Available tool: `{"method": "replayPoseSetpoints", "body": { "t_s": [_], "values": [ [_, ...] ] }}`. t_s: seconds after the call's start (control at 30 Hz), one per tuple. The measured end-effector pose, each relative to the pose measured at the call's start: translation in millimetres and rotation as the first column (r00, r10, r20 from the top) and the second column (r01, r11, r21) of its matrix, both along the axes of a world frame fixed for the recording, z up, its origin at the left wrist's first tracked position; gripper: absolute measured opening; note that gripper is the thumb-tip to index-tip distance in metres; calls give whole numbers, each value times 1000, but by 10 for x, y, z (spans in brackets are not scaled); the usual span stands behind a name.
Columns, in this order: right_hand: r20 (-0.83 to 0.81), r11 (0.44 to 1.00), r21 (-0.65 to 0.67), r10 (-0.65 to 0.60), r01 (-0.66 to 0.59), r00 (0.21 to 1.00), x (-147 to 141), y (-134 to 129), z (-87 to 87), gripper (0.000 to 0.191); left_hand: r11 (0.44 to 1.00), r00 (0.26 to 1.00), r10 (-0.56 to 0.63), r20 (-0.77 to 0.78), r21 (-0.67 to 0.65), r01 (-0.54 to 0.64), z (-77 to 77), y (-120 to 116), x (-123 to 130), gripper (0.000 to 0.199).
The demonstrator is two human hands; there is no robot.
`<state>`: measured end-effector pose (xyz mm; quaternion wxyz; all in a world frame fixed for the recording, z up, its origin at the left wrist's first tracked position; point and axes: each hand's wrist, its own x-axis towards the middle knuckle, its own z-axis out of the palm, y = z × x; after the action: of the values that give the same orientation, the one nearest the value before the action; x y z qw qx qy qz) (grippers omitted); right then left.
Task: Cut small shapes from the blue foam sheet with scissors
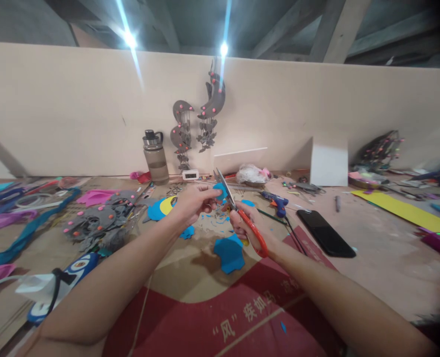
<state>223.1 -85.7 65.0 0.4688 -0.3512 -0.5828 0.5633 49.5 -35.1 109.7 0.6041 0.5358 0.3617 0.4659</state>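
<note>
Between thumb and fingers, my left hand (197,202) pinches a small blue foam or felt piece (219,188). My right hand (247,229) grips red-handled scissors (248,224), their blades pointing up and away from me beside that piece. Whether the blades touch it I cannot tell. Below the hands a larger blue sheet with a cut, wavy edge (230,254) lies on the cardboard. Small blue scraps (214,218) are scattered behind it. Left of my left hand lie a blue cutout (156,210) and a yellow piece (167,204).
A blue glue gun (277,202) and a black phone (326,233) lie to the right. At the back stand a water bottle (155,158) and a small digital clock (190,175). Grey felt pieces with pink dots (93,220) are heaped left; similar ornaments (212,106) hang on the wall.
</note>
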Motion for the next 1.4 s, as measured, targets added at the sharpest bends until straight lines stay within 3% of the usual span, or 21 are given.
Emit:
{"method": "replayPoseSetpoints", "body": {
  "t_s": [0.4,0.57,0.87,1.13,1.4],
  "values": [
    [-4,998,-11,-66,66,998,-27,3,-26,47,999,998,-33,51,-30,34,-33,8,24,35],
    [23,996,-24,-84,84,996,-33,7,-21,47,999,994,43,103,-11,-42,-49,62,-15,33],
    [172,972,212,-140,102,975,39,132,-102,39,986,983,136,122,83,-147,-21,126,-102,27],
    [247,981,194,-30,-19,968,60,101,-67,39,994,993,84,85,62,-90,-4,93,-79,21],
    [166,989,127,57,-79,984,43,83,-82,44,995,996,55,64,81,-60,-14,87,-72,16]
  ]
}}
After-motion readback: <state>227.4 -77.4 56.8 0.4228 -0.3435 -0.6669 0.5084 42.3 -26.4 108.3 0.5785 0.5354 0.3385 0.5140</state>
